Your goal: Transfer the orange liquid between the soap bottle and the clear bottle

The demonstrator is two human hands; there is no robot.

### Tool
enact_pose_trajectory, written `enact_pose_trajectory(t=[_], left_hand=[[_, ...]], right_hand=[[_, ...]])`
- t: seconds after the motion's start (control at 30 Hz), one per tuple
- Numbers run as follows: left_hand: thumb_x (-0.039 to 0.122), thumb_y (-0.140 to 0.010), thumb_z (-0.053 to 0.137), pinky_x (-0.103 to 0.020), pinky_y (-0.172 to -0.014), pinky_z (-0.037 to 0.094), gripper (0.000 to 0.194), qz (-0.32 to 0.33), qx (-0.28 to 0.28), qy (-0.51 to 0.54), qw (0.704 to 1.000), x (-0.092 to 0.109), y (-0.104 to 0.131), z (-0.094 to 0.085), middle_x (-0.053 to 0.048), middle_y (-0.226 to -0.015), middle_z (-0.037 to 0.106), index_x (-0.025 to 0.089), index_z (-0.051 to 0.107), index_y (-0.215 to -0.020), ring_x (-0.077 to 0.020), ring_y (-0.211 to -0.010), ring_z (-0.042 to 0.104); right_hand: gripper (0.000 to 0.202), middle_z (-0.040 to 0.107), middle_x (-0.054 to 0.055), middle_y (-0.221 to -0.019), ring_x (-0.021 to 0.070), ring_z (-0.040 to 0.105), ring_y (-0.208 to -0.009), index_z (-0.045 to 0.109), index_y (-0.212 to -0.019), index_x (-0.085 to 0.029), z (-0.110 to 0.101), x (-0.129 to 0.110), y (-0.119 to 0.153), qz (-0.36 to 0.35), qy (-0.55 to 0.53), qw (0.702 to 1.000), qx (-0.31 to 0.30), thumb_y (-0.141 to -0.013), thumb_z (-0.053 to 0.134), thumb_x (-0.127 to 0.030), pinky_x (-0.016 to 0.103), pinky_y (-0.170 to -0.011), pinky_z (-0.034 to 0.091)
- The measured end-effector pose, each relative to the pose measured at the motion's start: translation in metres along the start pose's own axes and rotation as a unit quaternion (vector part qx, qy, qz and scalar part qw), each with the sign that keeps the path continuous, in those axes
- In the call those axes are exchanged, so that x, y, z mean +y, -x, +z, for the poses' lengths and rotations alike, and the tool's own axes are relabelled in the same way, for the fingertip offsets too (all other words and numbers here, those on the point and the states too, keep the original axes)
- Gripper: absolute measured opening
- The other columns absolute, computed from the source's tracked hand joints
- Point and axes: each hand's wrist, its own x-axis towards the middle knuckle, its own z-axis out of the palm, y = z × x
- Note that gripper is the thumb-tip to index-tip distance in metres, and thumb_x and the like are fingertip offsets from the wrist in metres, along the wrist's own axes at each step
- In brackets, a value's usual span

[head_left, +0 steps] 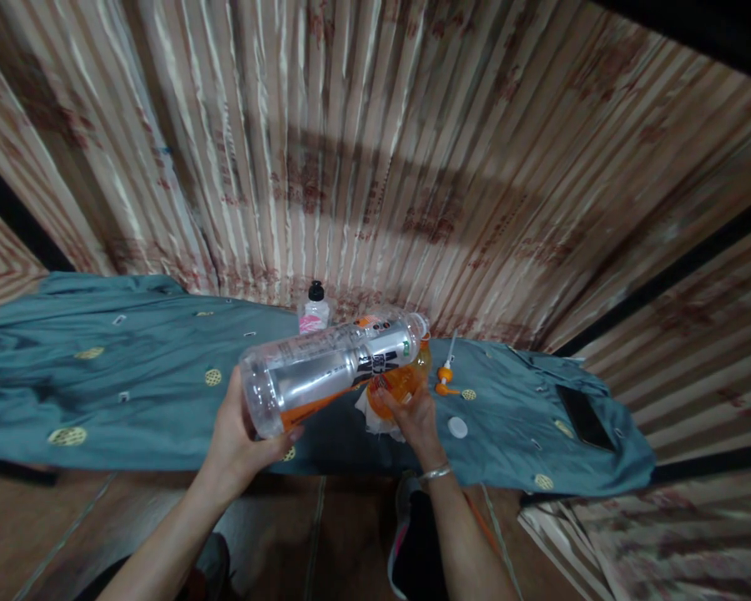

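My left hand [244, 442] is closed round the base of a large clear plastic bottle [331, 367] with a silver and orange label. It is tilted nearly level, its neck pointing right. That neck meets the mouth of an orange pump bottle body [400, 388], gripped by my right hand [416, 421]. Under the orange bottle lies a crumpled white tissue [375, 421]. An orange pump head [446, 377] with its tube rests to the right, and a white round cap [457, 427] lies nearer me. Whether liquid flows between the bottles I cannot make out.
A blue-green patterned cloth [163, 367] covers the narrow table. Behind the large bottle stands a clear bottle with a black cap [315, 292]. A black phone [583, 417] lies at the right end. Pleated curtains [350, 167] hang close behind.
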Motion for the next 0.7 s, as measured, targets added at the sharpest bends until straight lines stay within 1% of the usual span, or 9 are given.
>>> enact_pose_trajectory(t=[0.13,0.27,0.33,0.4,0.5,0.6,0.7], left_hand=[[0.058,-0.057,0.101,-0.054,-0.119,0.067,0.089,0.010,0.012,-0.006,1.000,-0.001,0.001,0.002,-0.013,-0.138,0.090,0.024,0.075,-0.135,-0.0443,-0.133,0.084],[0.059,-0.059,0.100,-0.052,-0.116,0.069,0.090,0.004,0.010,-0.004,1.000,-0.004,0.001,0.001,-0.010,-0.136,0.091,0.027,0.073,-0.139,-0.0440,-0.131,0.084],[0.062,-0.059,0.102,-0.053,-0.117,0.068,0.091,0.001,0.010,-0.002,1.000,-0.005,0.001,0.001,-0.011,-0.137,0.090,0.027,0.073,-0.139,-0.0451,-0.134,0.084],[0.065,-0.058,0.104,-0.055,-0.122,0.066,0.098,0.000,0.013,0.000,1.000,-0.005,0.002,0.001,-0.014,-0.140,0.089,0.024,0.073,-0.141,-0.0469,-0.137,0.083],[0.068,-0.054,0.106,-0.059,-0.127,0.063,0.108,-0.004,0.010,0.009,1.000,-0.004,0.001,0.001,-0.017,-0.143,0.088,0.020,0.072,-0.145,-0.0497,-0.140,0.081],[0.067,-0.054,0.105,-0.063,-0.127,0.062,0.106,-0.012,0.008,0.009,1.000,-0.005,0.001,0.000,-0.015,-0.140,0.089,0.022,0.073,-0.144,-0.0502,-0.138,0.081],[0.068,-0.055,0.105,-0.064,-0.126,0.063,0.102,-0.010,0.016,0.001,1.000,-0.007,0.001,0.000,-0.014,-0.138,0.089,0.025,0.073,-0.142,-0.0497,-0.137,0.081]], right_hand=[[0.050,0.095,0.016,-0.118,0.0422,0.092,-0.115,0.069,-0.122,-0.031,0.001,-0.008,0.002,0.027,-0.015,0.999,-0.010,-0.082,0.094,-0.048,0.059,-0.104,0.077],[0.054,0.094,0.015,-0.118,0.0434,0.091,-0.120,0.070,-0.126,-0.029,0.000,-0.012,0.003,0.036,-0.021,0.999,-0.014,-0.082,0.093,-0.048,0.058,-0.106,0.076],[0.058,0.094,0.016,-0.121,0.0437,0.091,-0.121,0.070,-0.129,-0.028,0.000,-0.013,0.003,0.040,-0.024,0.999,-0.016,-0.081,0.093,-0.049,0.059,-0.107,0.075],[0.060,0.093,0.017,-0.124,0.0438,0.091,-0.121,0.070,-0.131,-0.026,-0.001,-0.015,0.002,0.043,-0.023,0.999,-0.016,-0.081,0.093,-0.050,0.059,-0.109,0.074],[0.061,0.093,0.017,-0.124,0.0440,0.091,-0.122,0.070,-0.131,-0.026,-0.001,-0.016,0.002,0.054,-0.011,0.998,-0.016,-0.080,0.095,-0.046,0.057,-0.109,0.074],[0.059,0.094,0.017,-0.122,0.0443,0.092,-0.119,0.070,-0.128,-0.026,-0.001,-0.016,0.002,0.059,-0.008,0.998,-0.013,-0.078,0.095,-0.044,0.057,-0.108,0.075],[0.055,0.094,0.017,-0.121,0.0435,0.092,-0.115,0.070,-0.125,-0.028,0.000,-0.014,0.003,0.042,-0.029,0.999,-0.010,-0.080,0.094,-0.046,0.059,-0.106,0.075]])
